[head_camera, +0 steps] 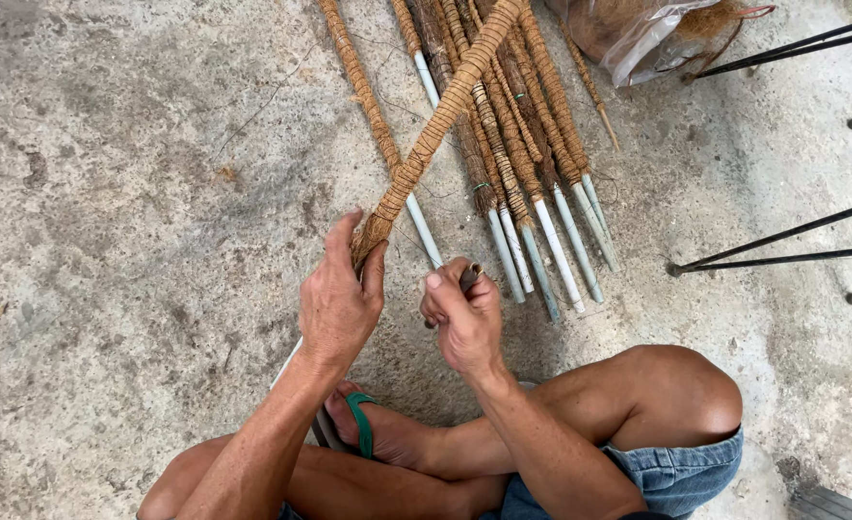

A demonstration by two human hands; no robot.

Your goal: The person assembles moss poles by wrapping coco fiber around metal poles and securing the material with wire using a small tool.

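A: Coir fibre, brown and rough, is wound in tight turns around the pole (442, 114) in work. It slants from far right down to the near left, crossing over the pile.

B: State of the hands?

A: Left hand (337, 306) is clenched around the near end of the wrapping, thumb and fingers pinching the frayed fibre. Right hand (461, 318) is closed on a small dark tool (468, 278), its end just showing above the fist; its kind cannot be told.

B: Step in hand?

A: By my judgement, finishing the wrap at its near end. Holding the fibre taut while the tool is applied looks essential.

B: Surroundings?

A: Finished poles (532, 193) lie together on the concrete floor (117, 193), pale bare ends pointing near. Plastic bag (638, 34) of fibre sits far right.
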